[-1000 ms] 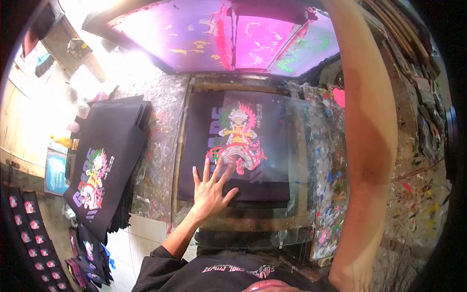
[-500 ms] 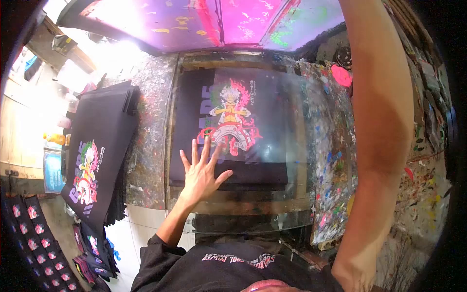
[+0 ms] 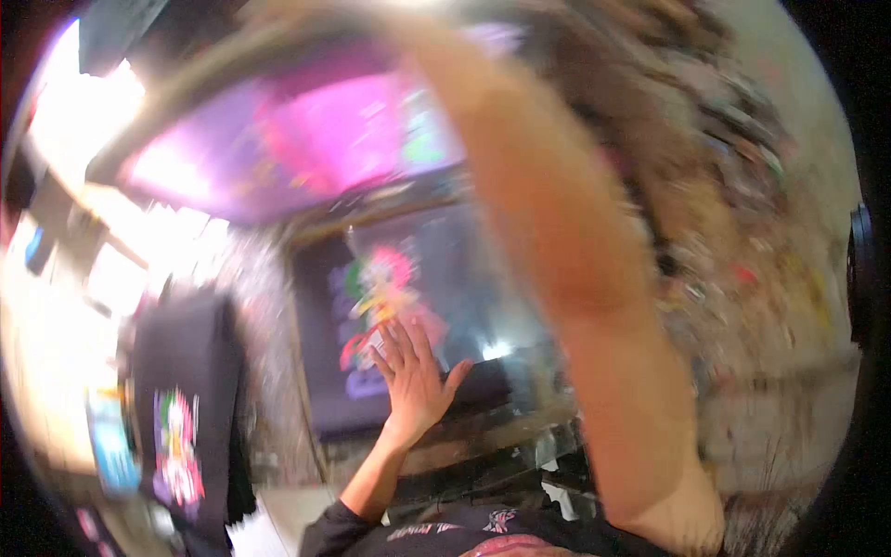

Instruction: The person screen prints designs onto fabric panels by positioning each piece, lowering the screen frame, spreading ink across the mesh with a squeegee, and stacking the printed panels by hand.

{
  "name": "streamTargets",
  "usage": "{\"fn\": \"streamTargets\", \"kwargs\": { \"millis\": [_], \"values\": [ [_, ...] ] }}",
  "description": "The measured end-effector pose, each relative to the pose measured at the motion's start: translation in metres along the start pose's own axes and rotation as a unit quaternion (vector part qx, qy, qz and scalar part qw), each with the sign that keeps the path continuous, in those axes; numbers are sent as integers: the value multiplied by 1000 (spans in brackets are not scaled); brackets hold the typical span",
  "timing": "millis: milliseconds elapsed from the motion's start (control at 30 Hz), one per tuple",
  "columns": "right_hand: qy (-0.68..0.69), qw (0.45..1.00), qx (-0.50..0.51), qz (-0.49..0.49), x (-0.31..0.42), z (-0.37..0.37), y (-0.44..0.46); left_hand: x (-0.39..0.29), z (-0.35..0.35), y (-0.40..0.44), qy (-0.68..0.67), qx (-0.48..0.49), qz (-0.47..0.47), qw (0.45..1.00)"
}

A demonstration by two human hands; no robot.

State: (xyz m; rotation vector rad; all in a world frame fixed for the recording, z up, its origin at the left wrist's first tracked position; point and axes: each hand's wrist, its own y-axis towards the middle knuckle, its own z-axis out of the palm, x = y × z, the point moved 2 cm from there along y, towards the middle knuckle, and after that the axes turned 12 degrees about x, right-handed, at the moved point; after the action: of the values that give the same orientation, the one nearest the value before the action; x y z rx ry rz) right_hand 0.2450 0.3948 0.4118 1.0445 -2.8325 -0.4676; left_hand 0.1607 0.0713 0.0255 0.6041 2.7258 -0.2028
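My left hand (image 3: pixel 415 381) lies flat with fingers spread over the lower part of a black printed cloth (image 3: pixel 320 306). Its colourful cartoon figure print (image 3: pixel 385 278) shows just beyond my fingertips. The cloth rests on a board with a shiny, glass-like surface. My right arm reaches up across the view to the top edge, beside a raised printing screen (image 3: pixel 348 130) with pink and purple panels. Motion smears the far end of that arm, so the fingers of my right hand and anything in them cannot be made out.
At left hangs a stack of black cloths (image 3: pixel 186 353) bearing the same figure print. A blue packet-like item (image 3: pixel 111 441) stands beside it. Paint-spattered surfaces flank the board, and a stained wall or floor area (image 3: pixel 780 278) fills the right side.
The view has swung, shifting the screen and board left and lower in the picture. My right arm now slants to the upper left. My left hand remains spread over the cloth.
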Motion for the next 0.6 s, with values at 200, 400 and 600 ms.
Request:
{"fn": "streamTargets", "kwargs": {
  "millis": [200,400,600],
  "values": [
    [-51,990,-39,127,61,18,-64,-51,12,58,-191,71,236,950],
    [16,993,27,111,138,70,-158,40,-50,-11,-56,-56,153,985],
    [25,992,-84,91,226,183,-299,135,-73,-83,103,-164,185,963]
  ]
}}
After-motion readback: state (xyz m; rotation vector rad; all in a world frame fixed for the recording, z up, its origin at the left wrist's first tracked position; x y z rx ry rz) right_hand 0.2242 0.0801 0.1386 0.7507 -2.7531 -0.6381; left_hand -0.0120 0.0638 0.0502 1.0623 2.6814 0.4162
